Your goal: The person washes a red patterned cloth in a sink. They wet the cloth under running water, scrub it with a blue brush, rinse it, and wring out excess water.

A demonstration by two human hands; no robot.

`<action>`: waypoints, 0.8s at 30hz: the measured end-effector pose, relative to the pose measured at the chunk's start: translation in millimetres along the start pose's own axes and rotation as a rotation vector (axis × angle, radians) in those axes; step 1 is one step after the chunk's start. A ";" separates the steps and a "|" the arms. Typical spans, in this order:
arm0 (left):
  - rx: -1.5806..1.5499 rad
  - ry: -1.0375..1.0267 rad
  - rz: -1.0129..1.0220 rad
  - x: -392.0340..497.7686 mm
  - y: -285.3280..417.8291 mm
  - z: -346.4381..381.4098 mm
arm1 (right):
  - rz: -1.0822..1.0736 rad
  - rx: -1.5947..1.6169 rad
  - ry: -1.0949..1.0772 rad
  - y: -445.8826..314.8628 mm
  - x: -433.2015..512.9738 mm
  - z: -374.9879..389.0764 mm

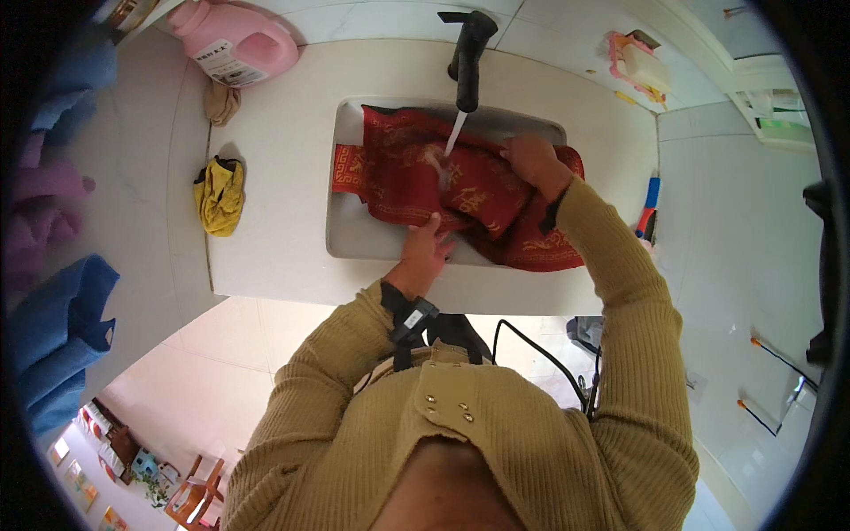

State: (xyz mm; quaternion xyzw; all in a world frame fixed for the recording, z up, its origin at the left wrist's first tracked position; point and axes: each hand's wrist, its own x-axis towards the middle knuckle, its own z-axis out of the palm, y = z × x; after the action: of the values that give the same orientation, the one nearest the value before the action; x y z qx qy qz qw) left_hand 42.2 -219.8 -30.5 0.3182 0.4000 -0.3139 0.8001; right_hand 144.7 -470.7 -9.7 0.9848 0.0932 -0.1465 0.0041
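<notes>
A red mat or cloth with gold patterns [405, 192] lies folded and bunched in a rectangular sink [345, 235], its right part over the sink's rim. Water runs onto it from a black faucet [468, 73]. My left hand [425, 252] is at the near edge of the cloth, fingers spread, the thumb side touching or very close to it. My right hand [531, 159] rests on the cloth's far right part with the fingers curled; whether they pinch the fabric is hard to tell.
A pink detergent jug [265, 50] and a beige cloth [221, 103] stand at the counter's back left, a yellow cloth [221, 196] below them. On the right are a blue and red brush or tool [648, 206] and a wall-mounted soap holder [637, 63]. Towels hang at the left.
</notes>
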 end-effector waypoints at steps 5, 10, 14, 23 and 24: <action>0.029 -0.094 0.105 -34.8 26.8 -2.4 | 0.058 0.145 0.102 -18.9 -61.6 -49.4; 0.075 -0.159 0.152 -51.2 41.0 -12.5 | -0.019 0.238 0.303 -39.4 -95.3 -70.8; 0.013 -0.239 0.199 -60.8 52.2 -23.8 | 0.097 0.549 0.378 -48.3 -118.8 -89.9; 0.108 -0.494 0.511 -65.7 127.8 -18.7 | 0.218 1.290 0.582 -57.8 -134.6 -120.9; 0.131 -0.445 0.532 -65.1 140.4 -15.4 | 0.229 1.403 0.612 -56.6 -134.2 -123.9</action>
State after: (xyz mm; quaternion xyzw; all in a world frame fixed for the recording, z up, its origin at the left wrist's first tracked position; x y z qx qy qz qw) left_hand 110.2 -107.7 53.0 0.3857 0.0977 -0.1815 0.8993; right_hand 43.7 -435.2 148.8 0.7570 -0.1270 0.1090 -0.6316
